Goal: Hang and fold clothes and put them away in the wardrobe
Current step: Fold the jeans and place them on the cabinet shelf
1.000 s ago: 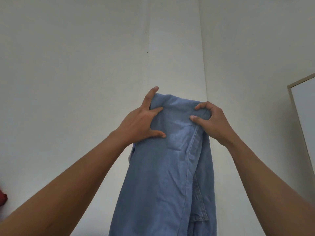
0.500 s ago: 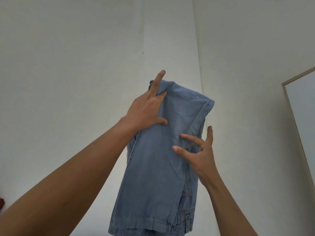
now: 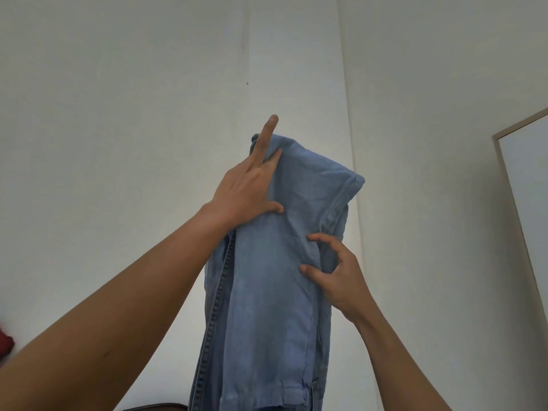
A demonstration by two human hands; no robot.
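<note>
Head view, looking up toward a white wall (image 3: 118, 114).

**Position.** Light-blue jeans (image 3: 267, 292) are doubled over and held in the air at centre frame. The fold is at the top and the rest hangs down past the bottom edge. A side seam runs down the left edge of the bundle. They touch no surface.

**Left hand** (image 3: 246, 191), upper centre, grips just below the fold. The index finger (image 3: 267, 134) is straight and points up past the fold. A second fingertip and the thumb (image 3: 272, 207) press on the front face. I cannot tell how the remaining fingers lie.

**Right hand** (image 3: 341, 277), right of centre and lower. Its thumb (image 3: 308, 269) and forefinger (image 3: 320, 237) are curled in and pinch a gather of denim at the right edge.

**Surroundings.** A pale framed panel (image 3: 530, 179) is at the right edge; it could be a mirror or a door. A dark red item (image 3: 5, 342) is at the lower left edge. No hanger or wardrobe interior is in view.

**Step (judgement).** The person is squaring the fold before putting the jeans away.

**Risks (judgement).**
- The top hold looks light, with one finger straight. Heavy denim could slide through it and the fold would open.
- The right pinch takes only an edge. A tug there could shear the layers apart and skew the seams.
- With nothing under the bundle, any slip drops all of it.
</note>
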